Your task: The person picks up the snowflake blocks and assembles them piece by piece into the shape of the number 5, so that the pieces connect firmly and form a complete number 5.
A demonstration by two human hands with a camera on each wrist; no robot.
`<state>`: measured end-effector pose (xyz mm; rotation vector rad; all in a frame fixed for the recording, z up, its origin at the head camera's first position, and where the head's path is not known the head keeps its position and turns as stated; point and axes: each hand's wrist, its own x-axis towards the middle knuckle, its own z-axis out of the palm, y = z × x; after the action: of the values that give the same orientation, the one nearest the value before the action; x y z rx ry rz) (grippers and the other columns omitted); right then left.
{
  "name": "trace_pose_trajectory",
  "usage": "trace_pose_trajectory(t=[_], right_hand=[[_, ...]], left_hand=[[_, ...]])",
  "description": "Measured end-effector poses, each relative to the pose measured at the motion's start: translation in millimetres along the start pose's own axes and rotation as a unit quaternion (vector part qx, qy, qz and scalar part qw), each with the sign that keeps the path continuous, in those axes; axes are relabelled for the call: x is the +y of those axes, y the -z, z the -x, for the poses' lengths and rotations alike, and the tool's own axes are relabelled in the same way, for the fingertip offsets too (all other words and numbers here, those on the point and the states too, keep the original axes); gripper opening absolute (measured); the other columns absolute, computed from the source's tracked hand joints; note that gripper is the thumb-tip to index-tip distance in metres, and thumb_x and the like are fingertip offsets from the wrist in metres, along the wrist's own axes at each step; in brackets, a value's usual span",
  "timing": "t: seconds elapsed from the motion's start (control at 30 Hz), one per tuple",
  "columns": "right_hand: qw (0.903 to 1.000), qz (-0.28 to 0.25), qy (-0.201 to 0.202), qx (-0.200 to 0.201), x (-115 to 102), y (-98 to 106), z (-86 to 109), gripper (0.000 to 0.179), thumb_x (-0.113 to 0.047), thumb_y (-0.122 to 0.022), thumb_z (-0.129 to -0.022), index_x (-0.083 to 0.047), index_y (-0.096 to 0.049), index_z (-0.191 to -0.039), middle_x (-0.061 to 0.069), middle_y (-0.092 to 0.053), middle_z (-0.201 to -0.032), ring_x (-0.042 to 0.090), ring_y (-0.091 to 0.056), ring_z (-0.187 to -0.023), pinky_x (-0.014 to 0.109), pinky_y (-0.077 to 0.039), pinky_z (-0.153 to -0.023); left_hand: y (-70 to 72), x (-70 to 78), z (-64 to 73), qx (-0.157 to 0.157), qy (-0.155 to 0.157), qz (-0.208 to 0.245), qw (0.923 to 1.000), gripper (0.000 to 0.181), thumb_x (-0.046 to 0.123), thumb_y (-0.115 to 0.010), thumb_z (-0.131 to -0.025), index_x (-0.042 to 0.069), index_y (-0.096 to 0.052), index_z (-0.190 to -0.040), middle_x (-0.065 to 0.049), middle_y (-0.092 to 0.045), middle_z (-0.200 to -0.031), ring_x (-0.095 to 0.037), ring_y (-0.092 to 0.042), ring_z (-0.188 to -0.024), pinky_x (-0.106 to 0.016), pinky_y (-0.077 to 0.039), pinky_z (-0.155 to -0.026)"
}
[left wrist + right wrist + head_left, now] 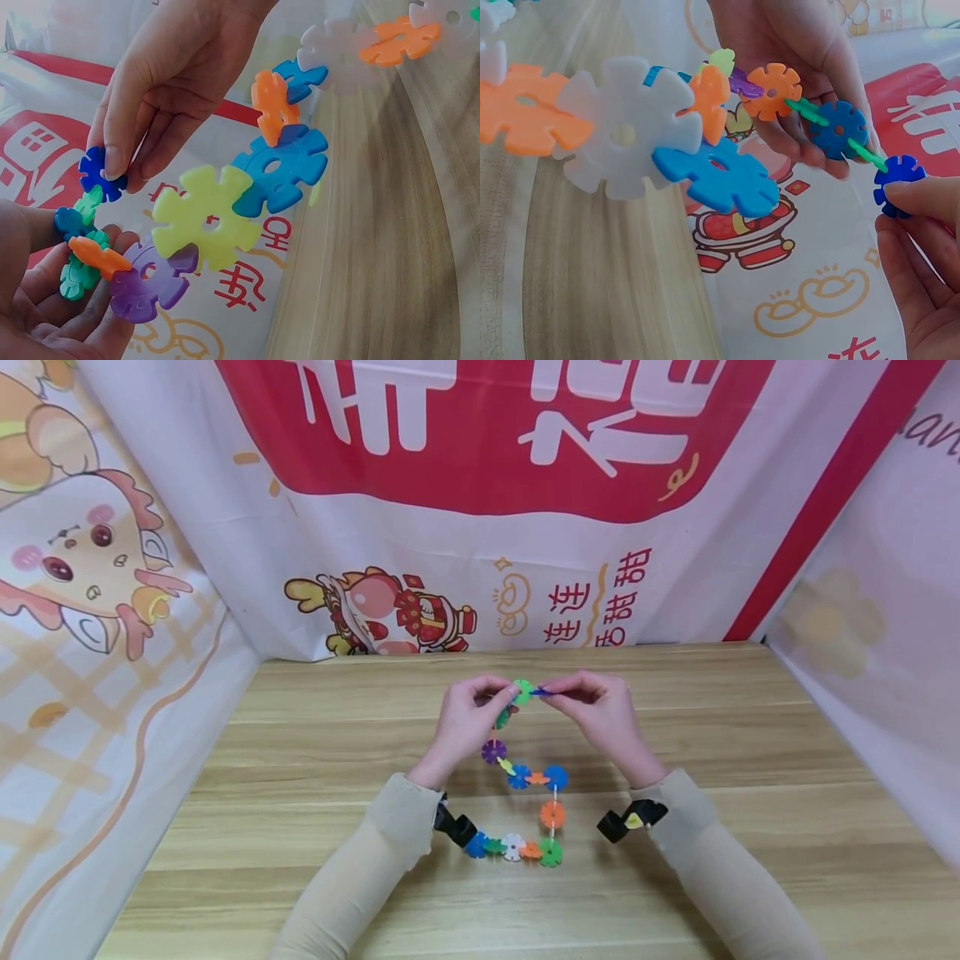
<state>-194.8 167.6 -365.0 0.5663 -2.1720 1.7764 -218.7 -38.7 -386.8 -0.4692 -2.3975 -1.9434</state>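
Observation:
A chain of colourful notched plastic snowflake discs hangs and winds between my hands, with a yellow disc (206, 217) and a purple disc (154, 281) partway along. My left hand (474, 717) holds the chain close to its far end, at a bright green disc (522, 692). Between thumb and fingers, my right hand (602, 710) pinches a dark blue disc (898, 184). That disc meets the edge of the bright green one, which is seen edge-on in the right wrist view. A teal disc (838, 130) follows it, beside the left fingers.
The rest of the chain bends back toward me over the wooden table (315, 827), past an orange disc (552, 814) to a blue disc (477, 845) by the left wrist's black camera (453, 827). Printed cloth (420, 527) stands behind the table and at both sides.

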Motion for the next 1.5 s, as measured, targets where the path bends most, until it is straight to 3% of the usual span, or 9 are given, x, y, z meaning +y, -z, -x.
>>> trace_pose_trajectory(t=[0.37, 0.6, 0.83, 1.1, 1.23, 1.5], right_hand=[[0.9998, 0.017, 0.004, 0.004, -2, -2, -1.6, 0.006, 0.007, -0.075, -0.089, 0.008, -0.076, -0.095, 0.018, -0.075, -0.093, 0.024, -0.073, -0.083, 0.029, -0.06, -0.075], [0.9999, 0.016, -0.001, 0.003, 28, -1, -6.0, 0.007, 0.002, -0.076, -0.09, 0.001, -0.078, -0.096, 0.012, -0.076, -0.095, 0.023, -0.074, -0.085, 0.03, -0.06, -0.076], [0.9988, 0.031, 0.037, -0.005, 34, -1, -7.9, 0.005, -0.004, -0.078, -0.09, -0.006, -0.08, -0.094, 0.003, -0.077, -0.092, 0.021, -0.073, -0.081, 0.032, -0.061, -0.073], [0.9997, 0.021, 0.014, -0.008, 35, 0, -8.5, 0.011, -0.007, -0.079, -0.09, -0.005, -0.079, -0.102, 0.007, -0.076, -0.099, 0.022, -0.073, -0.088, 0.032, -0.06, -0.078], [0.9995, 0.029, -0.01, 0.008, 38, 14, -12.0, 0.025, -0.006, -0.081, -0.089, -0.002, -0.076, -0.113, 0.013, -0.074, -0.109, 0.024, -0.072, -0.095, 0.029, -0.058, -0.083], [0.9875, 0.08, -0.089, 0.103, 73, 71, -29.1, 0.033, -0.019, -0.081, -0.09, -0.002, -0.073, -0.118, 0.016, -0.072, -0.115, 0.012, -0.069, -0.096, 0.02, -0.055, -0.08]], left_hand=[[-0.1, -0.6, -1.9, 0.013, -0.005, 0.015, 0.9998, 0.019, 0.026, -0.068, -0.101, 0.01, -0.076, -0.106, -0.002, -0.073, -0.095, -0.02, -0.069, -0.087, -0.033, -0.058, -0.078], [-0.5, -3.0, -2.6, 0.013, -0.007, 0.027, 0.9995, 0.019, 0.026, -0.069, -0.1, 0.01, -0.076, -0.105, -0.004, -0.073, -0.095, -0.021, -0.069, -0.087, -0.035, -0.058, -0.079], [0.0, -3.3, -1.6, 0.015, -0.015, 0.018, 0.9996, 0.017, 0.025, -0.069, -0.1, 0.01, -0.075, -0.104, -0.003, -0.073, -0.095, -0.02, -0.069, -0.086, -0.035, -0.059, -0.077], [4.1, -4.0, -4.6, 0.013, -0.005, 0.003, 0.9999, 0.018, 0.028, -0.07, -0.1, 0.012, -0.076, -0.103, -0.001, -0.072, -0.095, -0.02, -0.068, -0.085, -0.034, -0.058, -0.075], [7.0, -4.1, -4.6, 0.017, 0.004, 0.001, 0.9999, 0.017, 0.029, -0.07, -0.099, 0.013, -0.076, -0.103, -0.001, -0.072, -0.095, -0.019, -0.068, -0.086, -0.034, -0.058, -0.075], [9.1, -5.3, -4.7, 0.028, 0.008, 0.003, 0.9996, 0.017, 0.028, -0.072, -0.097, 0.012, -0.076, -0.102, -0.002, -0.072, -0.096, -0.019, -0.067, -0.086, -0.033, -0.057, -0.077]])
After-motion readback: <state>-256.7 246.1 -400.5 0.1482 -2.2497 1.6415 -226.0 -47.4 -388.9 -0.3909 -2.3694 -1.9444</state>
